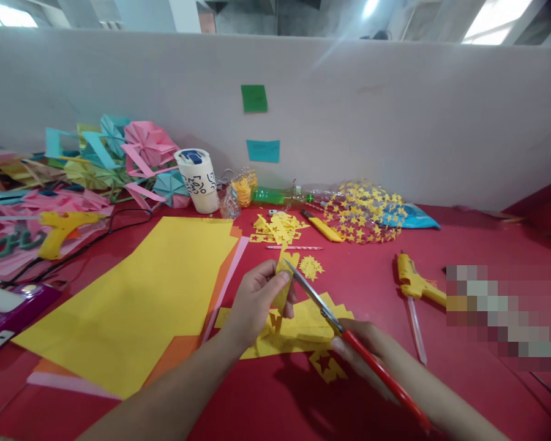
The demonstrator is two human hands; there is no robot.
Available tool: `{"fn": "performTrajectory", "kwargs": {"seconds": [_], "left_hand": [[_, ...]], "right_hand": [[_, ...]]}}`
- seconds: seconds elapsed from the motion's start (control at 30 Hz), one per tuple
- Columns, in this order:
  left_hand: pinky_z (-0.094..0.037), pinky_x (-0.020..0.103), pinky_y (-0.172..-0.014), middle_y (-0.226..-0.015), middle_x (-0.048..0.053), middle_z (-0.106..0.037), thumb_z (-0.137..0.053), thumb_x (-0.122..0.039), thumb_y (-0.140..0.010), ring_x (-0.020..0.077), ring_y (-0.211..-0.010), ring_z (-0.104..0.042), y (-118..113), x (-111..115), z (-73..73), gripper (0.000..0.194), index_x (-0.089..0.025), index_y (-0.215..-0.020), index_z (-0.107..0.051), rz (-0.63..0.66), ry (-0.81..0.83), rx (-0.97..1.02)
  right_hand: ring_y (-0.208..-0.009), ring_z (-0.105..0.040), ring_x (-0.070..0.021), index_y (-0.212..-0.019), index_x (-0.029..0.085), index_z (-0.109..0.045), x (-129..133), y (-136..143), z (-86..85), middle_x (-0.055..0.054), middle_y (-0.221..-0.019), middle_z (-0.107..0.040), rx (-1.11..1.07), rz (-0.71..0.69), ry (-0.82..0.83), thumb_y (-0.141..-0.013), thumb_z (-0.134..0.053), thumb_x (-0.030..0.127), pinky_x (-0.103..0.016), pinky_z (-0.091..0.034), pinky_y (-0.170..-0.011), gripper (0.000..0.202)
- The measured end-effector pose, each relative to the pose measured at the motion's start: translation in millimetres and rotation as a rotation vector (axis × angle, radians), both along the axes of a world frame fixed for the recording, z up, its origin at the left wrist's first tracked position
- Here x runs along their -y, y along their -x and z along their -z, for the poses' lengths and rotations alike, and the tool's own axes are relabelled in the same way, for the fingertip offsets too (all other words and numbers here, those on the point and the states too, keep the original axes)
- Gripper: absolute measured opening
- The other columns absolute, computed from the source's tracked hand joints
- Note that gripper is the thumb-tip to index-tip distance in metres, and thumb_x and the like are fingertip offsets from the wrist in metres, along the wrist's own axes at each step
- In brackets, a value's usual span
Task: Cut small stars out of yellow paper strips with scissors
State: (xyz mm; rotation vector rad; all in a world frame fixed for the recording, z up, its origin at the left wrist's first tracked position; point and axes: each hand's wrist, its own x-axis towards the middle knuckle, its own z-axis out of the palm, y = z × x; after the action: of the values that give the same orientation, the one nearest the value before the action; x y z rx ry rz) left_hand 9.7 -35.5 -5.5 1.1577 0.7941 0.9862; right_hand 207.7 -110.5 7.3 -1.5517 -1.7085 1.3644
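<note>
Between the thumb and fingers of my left hand point(257, 297) is a small piece of yellow paper point(282, 294), held upright. My right hand point(367, 349) grips red-handled scissors point(324, 309); their blade tips meet the upper part of that paper. Just beyond lies a small heap of cut yellow stars point(311, 267). Under my hands are yellow paper strips point(312, 334), and a scrap with a star-shaped hole point(327, 366) lies nearer me. Farther back sit a pile of yellow offcuts point(280, 226) and a pencil point(294, 248).
Large yellow sheets point(138, 288) cover the left of the red table. Glue guns lie left point(62, 229) and right point(411, 278). Along the wall stand a paper cup point(197, 180), a bottle point(270, 196) and a star-covered clear piece point(365, 211). A yellow cutter point(324, 226) lies nearby.
</note>
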Motion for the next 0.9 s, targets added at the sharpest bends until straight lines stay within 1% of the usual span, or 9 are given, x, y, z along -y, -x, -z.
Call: {"fn": "performTrajectory", "kwargs": {"seconds": [0.1,0.2,0.27,0.4,0.5,0.57,0.73,0.83,0.9], "left_hand": [[-0.046,0.024,-0.052,-0.063,0.000,-0.061,-0.050,-0.031,-0.089,0.0099,-0.049,-0.057,2.8,-2.0,-2.5,0.021,-0.015,-0.075,-0.054,0.003,-0.053,-0.039],[-0.045,0.024,-0.057,-0.063,0.001,-0.061,-0.048,-0.030,-0.089,0.0108,-0.056,-0.056,5.5,-5.8,-3.0,0.028,-0.014,-0.068,-0.057,-0.043,-0.139,-0.106],[-0.044,0.023,-0.057,-0.061,0.000,-0.059,-0.049,-0.030,-0.089,0.0106,-0.057,-0.056,6.0,-7.1,-2.4,0.030,-0.014,-0.064,-0.057,-0.063,-0.165,-0.137],[-0.044,0.024,-0.055,-0.056,0.001,-0.060,-0.049,-0.028,-0.088,0.0110,-0.052,-0.056,4.2,-4.6,-2.6,0.032,-0.014,-0.060,-0.057,-0.003,-0.117,-0.168],[-0.043,0.024,-0.053,-0.056,0.002,-0.061,-0.049,-0.028,-0.088,0.0106,-0.049,-0.055,3.4,-2.1,-3.7,0.033,-0.013,-0.060,-0.057,-0.008,-0.104,-0.163],[-0.043,0.024,-0.053,-0.055,0.002,-0.060,-0.049,-0.029,-0.088,0.0103,-0.049,-0.055,3.6,-1.9,-3.5,0.034,-0.013,-0.059,-0.057,-0.008,-0.115,-0.150],[-0.042,0.023,-0.051,-0.055,0.001,-0.059,-0.050,-0.031,-0.089,0.0092,-0.048,-0.053,4.2,-2.5,-0.1,0.036,-0.013,-0.059,-0.057,0.005,-0.106,-0.140],[-0.042,0.022,-0.049,-0.055,0.001,-0.059,-0.051,-0.032,-0.088,0.0090,-0.047,-0.052,4.2,-1.7,1.8,0.035,-0.013,-0.059,-0.057,0.004,-0.093,-0.120],[-0.041,0.022,-0.048,-0.055,0.001,-0.059,-0.051,-0.031,-0.088,0.0090,-0.047,-0.052,4.2,-1.4,2.4,0.034,-0.013,-0.060,-0.057,0.004,-0.089,-0.107]], "right_hand": [[-0.064,-0.049,-0.0163,-0.067,0.016,-0.057,-1.6,-1.6,2.3,0.000,-0.067,-0.057,0.029,0.003,0.002,-0.082,-0.062,0.045,-0.024,-0.040,-0.057,0.032],[-0.063,-0.045,-0.0147,-0.070,0.017,-0.054,-3.7,-3.4,5.3,0.001,-0.068,-0.053,0.064,-0.012,0.018,-0.082,-0.061,0.046,-0.023,-0.037,-0.056,0.033],[-0.062,-0.043,-0.0138,-0.069,0.017,-0.050,-4.4,-3.9,7.5,0.002,-0.066,-0.049,0.058,-0.030,0.019,-0.084,-0.058,0.049,-0.023,-0.035,-0.054,0.035],[-0.057,-0.035,-0.0107,-0.070,0.018,-0.045,-3.5,-3.6,11.4,0.003,-0.063,-0.042,-0.004,-0.079,0.000,-0.087,-0.050,0.055,-0.022,-0.029,-0.050,0.041],[-0.047,-0.030,-0.0083,-0.070,0.019,-0.042,-2.1,-2.6,13.5,0.006,-0.055,-0.038,-0.044,-0.109,0.034,-0.090,-0.042,0.060,-0.022,-0.024,-0.043,0.046],[-0.044,-0.029,-0.0076,-0.069,0.020,-0.040,-1.7,-1.4,14.6,0.006,-0.052,-0.037,-0.074,-0.117,0.031,-0.090,-0.038,0.063,-0.022,-0.023,-0.041,0.048],[-0.048,-0.030,-0.0081,-0.065,0.020,-0.038,-1.6,4.4,17.8,0.005,-0.054,-0.034,-0.143,-0.086,0.003,-0.083,-0.040,0.073,-0.022,-0.023,-0.043,0.056],[-0.044,-0.030,-0.0071,-0.068,0.019,-0.043,-0.9,7.5,19.6,0.005,-0.050,-0.037,-0.131,-0.075,0.035,-0.082,-0.038,0.075,-0.021,-0.022,-0.040,0.058],[-0.042,-0.031,-0.0066,-0.068,0.019,-0.044,0.0,8.7,19.6,0.004,-0.050,-0.039,-0.119,-0.060,0.036,-0.080,-0.038,0.078,-0.021,-0.022,-0.039,0.060]]}}
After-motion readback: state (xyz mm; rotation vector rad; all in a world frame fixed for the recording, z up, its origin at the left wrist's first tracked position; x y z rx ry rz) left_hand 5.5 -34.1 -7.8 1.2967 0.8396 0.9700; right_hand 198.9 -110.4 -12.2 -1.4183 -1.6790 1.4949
